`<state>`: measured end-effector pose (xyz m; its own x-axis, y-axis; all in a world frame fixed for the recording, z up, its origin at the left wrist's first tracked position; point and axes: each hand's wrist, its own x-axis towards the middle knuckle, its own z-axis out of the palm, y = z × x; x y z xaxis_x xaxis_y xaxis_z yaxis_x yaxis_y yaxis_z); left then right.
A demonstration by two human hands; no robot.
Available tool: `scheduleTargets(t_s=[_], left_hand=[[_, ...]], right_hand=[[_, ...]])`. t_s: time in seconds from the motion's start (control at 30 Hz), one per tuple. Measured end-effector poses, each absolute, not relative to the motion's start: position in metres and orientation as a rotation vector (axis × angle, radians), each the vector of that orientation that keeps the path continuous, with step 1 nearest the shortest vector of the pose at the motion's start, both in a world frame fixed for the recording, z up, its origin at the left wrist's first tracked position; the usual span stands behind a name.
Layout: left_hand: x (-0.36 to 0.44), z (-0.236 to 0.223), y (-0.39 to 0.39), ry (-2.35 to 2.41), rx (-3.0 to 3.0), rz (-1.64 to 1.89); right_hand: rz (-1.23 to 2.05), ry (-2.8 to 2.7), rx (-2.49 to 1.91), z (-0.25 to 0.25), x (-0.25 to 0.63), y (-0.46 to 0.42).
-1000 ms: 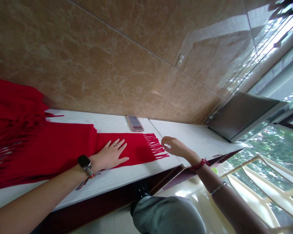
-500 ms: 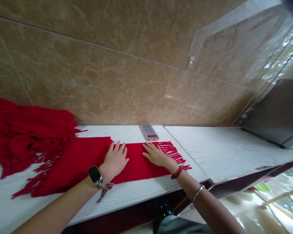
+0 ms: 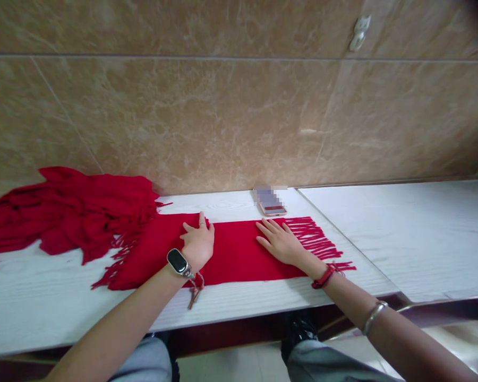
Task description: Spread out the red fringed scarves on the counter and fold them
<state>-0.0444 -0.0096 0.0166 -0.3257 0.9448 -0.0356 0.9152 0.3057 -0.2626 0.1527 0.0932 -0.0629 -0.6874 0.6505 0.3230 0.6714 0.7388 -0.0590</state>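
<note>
A red scarf (image 3: 239, 252) lies folded flat on the white table, with fringe at its left and right ends. My left hand (image 3: 198, 245) rests on it near the upper layer's folded edge, fingers apart. That wrist wears a black-faced band and a braided cord. Palm down near the right fringe, my right hand (image 3: 281, 243) has its fingers spread on the cloth. A red cord and a silver bangle circle the right arm. Neither hand grasps anything.
Crumpled red fabric (image 3: 95, 212) with fringe is heaped at the left, against the tiled wall (image 3: 223, 122). A phone (image 3: 271, 202) lies behind the scarf by the wall. The white table (image 3: 422, 239) has a seam at the right, and its front edge faces my legs.
My view has turned left and levelled, so the scarf and phone appear further right. My left hand's fingers have shifted and look less evenly spread; my right hand stays flat near the fringe.
</note>
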Motion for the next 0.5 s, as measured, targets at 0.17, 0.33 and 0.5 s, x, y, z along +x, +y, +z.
scheduleTargets(t_s=[0.17,0.33,0.5], left_hand=[[-0.04,0.026,-0.014,-2.445,-1.751,0.308],[-0.033,0.032,-0.019,-2.378,-1.736,0.286],[-0.044,0.032,-0.018,-2.357,-1.77,0.237]], right_hand=[[-0.119,-2.629,-1.008,-0.063,0.158,0.097],[-0.151,-2.639,-1.043,-0.063,0.168,0.102],[-0.162,-2.648,-1.051,-0.065,0.189,0.114]])
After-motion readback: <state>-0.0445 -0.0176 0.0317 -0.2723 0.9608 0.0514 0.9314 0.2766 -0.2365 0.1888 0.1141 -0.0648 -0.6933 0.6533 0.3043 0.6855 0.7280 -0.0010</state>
